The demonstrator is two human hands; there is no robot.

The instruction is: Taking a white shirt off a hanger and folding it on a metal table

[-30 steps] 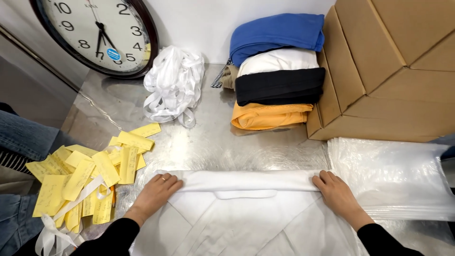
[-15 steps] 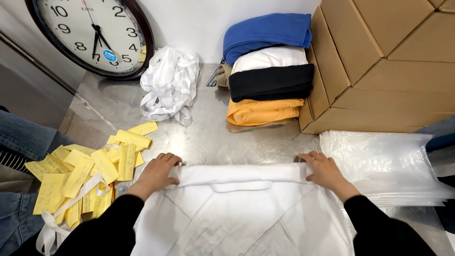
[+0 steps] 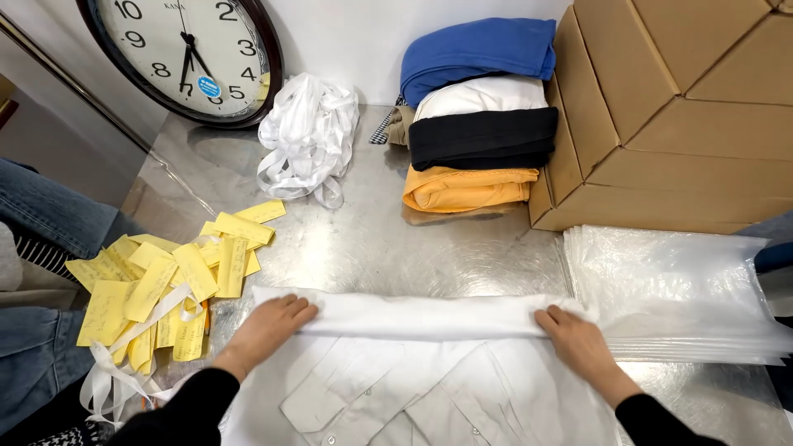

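Steel table [image 3: 372, 248]: I see left hand [image 3: 268, 326] and right hand [image 3: 578, 343] well apart, each pressed flat on the folded white shirt [image 3: 421, 318].

Bright, sharp, glare on steel table [image 3: 396, 248]

One head camera looks steeply down (close) at the metal table [image 3: 372, 248].

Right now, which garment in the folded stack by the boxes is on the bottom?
The orange garment. It lies directly on the metal table, under the black one, with the white and blue folded pieces above.
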